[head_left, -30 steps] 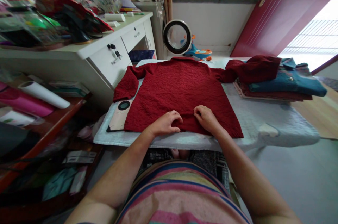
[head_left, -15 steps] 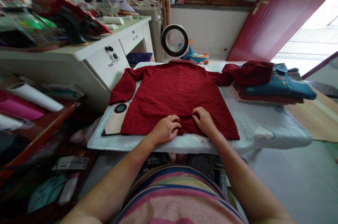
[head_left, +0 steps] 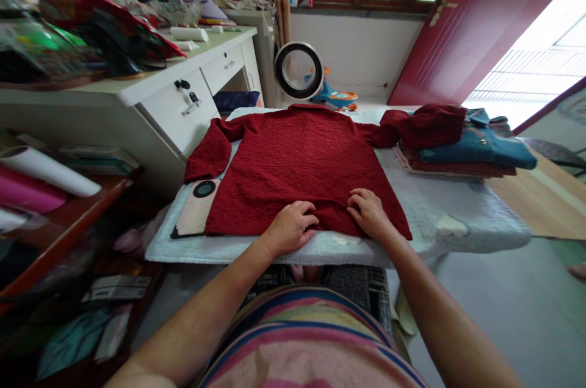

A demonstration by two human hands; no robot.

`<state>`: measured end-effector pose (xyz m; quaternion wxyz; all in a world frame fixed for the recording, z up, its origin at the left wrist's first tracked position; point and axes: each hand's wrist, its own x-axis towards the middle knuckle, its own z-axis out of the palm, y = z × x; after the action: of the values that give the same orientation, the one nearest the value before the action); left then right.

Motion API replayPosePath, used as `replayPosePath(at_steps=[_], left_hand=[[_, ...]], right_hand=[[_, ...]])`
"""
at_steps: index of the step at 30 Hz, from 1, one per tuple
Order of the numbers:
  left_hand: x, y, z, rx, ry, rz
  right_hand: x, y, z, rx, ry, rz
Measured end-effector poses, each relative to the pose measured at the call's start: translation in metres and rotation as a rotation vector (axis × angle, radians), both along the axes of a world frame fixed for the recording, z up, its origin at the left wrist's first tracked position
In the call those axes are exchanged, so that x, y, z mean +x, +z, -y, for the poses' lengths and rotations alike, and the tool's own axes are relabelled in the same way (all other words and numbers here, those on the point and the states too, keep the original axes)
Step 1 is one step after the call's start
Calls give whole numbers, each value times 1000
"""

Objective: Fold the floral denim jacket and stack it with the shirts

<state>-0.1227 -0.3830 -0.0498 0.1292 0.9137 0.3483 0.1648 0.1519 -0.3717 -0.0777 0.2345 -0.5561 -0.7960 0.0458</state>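
Observation:
A dark red long-sleeved shirt (head_left: 293, 159) lies spread on the padded cloth-covered table, collar at the far end and hem toward me. My left hand (head_left: 293, 224) rests on the near hem, its slightly bent fingers apart on the fabric. To its right, my right hand (head_left: 367, 212) touches the same lower part, fingers spread and a little curved. Small wrinkles run through the cloth between them. The shirt's left sleeve bends down beside a pale board with a dark round mark (head_left: 196, 208). Its right sleeve reaches onto a stack of folded clothes (head_left: 480, 147).
A white desk (head_left: 183, 104) crowded with items stands at the left, above a reddish shelf (head_left: 91, 211) with rolls. Beyond the table are an open washing machine door (head_left: 299, 71) and a blue-orange toy (head_left: 339, 97). A red door (head_left: 416, 34) stands at the right.
My right hand has slid to the right along the hem, widening the space between my hands. The raised fold there now lies flatter. The view has shifted slightly.

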Motion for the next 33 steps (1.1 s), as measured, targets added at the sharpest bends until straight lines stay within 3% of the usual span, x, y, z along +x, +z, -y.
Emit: replayPosePath(at_steps=[9,13,18,33], left_hand=[[12,-9,4,155,0,15],[8,-11,9,235,-5,10],[3,-11,13,216,-40,-32],[-1,-15,18,211,-13,-42]], right_hand=[[-4,7,-10,127,-177,29],[2,6,-6,28,-84,-22],[18,20,9,-59,0,-150],[44,30,44,-276,85,8]])
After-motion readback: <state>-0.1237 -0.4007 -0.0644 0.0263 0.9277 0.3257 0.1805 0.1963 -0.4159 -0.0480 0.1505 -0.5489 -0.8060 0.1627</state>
